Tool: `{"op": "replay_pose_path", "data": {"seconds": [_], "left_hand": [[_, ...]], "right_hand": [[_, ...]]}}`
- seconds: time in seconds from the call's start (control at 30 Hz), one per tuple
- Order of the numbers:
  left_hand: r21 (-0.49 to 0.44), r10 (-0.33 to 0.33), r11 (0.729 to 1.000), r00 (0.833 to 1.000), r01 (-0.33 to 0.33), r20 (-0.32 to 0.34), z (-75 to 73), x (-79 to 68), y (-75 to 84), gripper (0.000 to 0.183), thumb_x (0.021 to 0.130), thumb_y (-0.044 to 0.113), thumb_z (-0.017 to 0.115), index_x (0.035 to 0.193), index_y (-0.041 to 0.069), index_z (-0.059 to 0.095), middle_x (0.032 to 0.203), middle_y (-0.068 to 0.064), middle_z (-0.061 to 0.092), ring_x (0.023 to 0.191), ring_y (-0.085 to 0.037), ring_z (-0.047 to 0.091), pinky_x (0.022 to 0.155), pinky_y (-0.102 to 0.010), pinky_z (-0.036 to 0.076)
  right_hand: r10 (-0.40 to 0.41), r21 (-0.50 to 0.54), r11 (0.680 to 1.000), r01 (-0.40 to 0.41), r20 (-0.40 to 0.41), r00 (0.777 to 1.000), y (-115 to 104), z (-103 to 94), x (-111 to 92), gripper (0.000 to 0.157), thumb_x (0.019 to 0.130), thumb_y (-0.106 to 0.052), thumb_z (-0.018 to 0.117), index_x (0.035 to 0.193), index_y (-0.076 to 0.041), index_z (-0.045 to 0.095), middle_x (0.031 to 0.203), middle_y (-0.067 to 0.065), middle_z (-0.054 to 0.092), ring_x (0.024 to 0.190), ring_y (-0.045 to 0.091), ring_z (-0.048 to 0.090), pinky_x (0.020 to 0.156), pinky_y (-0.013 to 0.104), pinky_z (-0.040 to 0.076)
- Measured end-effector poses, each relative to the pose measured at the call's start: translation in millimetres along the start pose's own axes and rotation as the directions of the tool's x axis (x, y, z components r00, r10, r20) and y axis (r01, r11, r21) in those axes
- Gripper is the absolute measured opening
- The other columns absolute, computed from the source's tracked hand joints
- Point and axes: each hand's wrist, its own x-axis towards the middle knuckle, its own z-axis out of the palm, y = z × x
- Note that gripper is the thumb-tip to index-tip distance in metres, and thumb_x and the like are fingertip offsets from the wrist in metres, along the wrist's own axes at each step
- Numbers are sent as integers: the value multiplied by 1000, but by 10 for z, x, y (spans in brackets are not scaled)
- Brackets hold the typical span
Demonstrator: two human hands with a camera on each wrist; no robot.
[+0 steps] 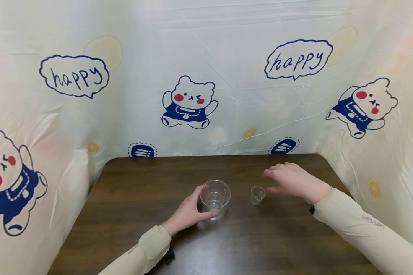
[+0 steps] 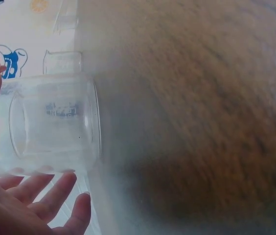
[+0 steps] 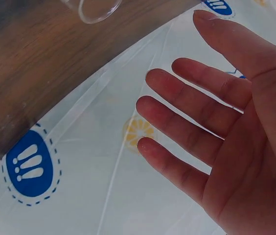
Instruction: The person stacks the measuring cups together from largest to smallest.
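Observation:
A large clear beaker [image 1: 216, 188] stands upright near the middle of the dark tabletop. Inside it a smaller clear vessel [image 2: 50, 125] shows through the wall. My left hand [image 1: 187, 213] holds the large beaker from its left side, thumb at the near side and fingers round the back. To the right stands a small clear beaker [image 1: 257, 195] with a pouring lip. Just right of that small beaker hovers my right hand [image 1: 294, 181], holding nothing. In the right wrist view its fingers [image 3: 177, 125] are spread and slightly bent.
The dark wood table [image 1: 141, 187] has rounded far corners. Pale cloth [image 1: 241, 107] printed with bears and lettering hangs behind it and on both sides. Long pale sleeves cover both forearms.

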Motion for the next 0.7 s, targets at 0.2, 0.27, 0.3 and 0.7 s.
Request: {"op": "replay_pose_path", "data": {"seconds": [0.2, 0.27, 0.3, 0.7], "left_hand": [[-4, 9, 1000, 1000, -9, -3, 9, 11, -17, 90, 65, 63, 74, 138, 32, 32, 133, 11, 46, 115, -13, 50, 94, -42, 42], [4, 17, 1000, 1000, -17, -10, 16, 19, -34, 89, 64, 65, 73, 137, 33, 32, 132, 11, 47, 116, -13, 50, 94, -41, 42], [8, 22, 1000, 1000, -22, -13, 19, 22, -43, 89, 64, 65, 73, 137, 33, 32, 132, 11, 47, 116, -12, 50, 94, -41, 42], [9, 31, 999, 999, -31, -17, 39, 31, -82, 88, 64, 66, 73, 136, 35, 32, 131, 12, 48, 117, -11, 49, 96, -40, 41]], "right_hand": [[40, 38, 998, -40, 21, 999, 88, -17, -115, 30, 74, -36, 77, 94, -17, 65, 81, -6, 62, 72, 14, 60, 61, 36, 48], [51, 41, 998, -52, 27, 998, 119, -12, -147, 30, 74, -35, 77, 95, -17, 66, 82, -6, 63, 72, 14, 60, 61, 35, 48], [52, 41, 998, -53, 28, 998, 131, -10, -160, 31, 74, -35, 77, 95, -16, 66, 82, -5, 63, 72, 14, 61, 60, 35, 48], [105, 61, 992, -109, 59, 993, 262, -19, -311, 33, 76, -36, 75, 100, -16, 66, 89, -4, 64, 75, 18, 63, 62, 40, 50]]}}
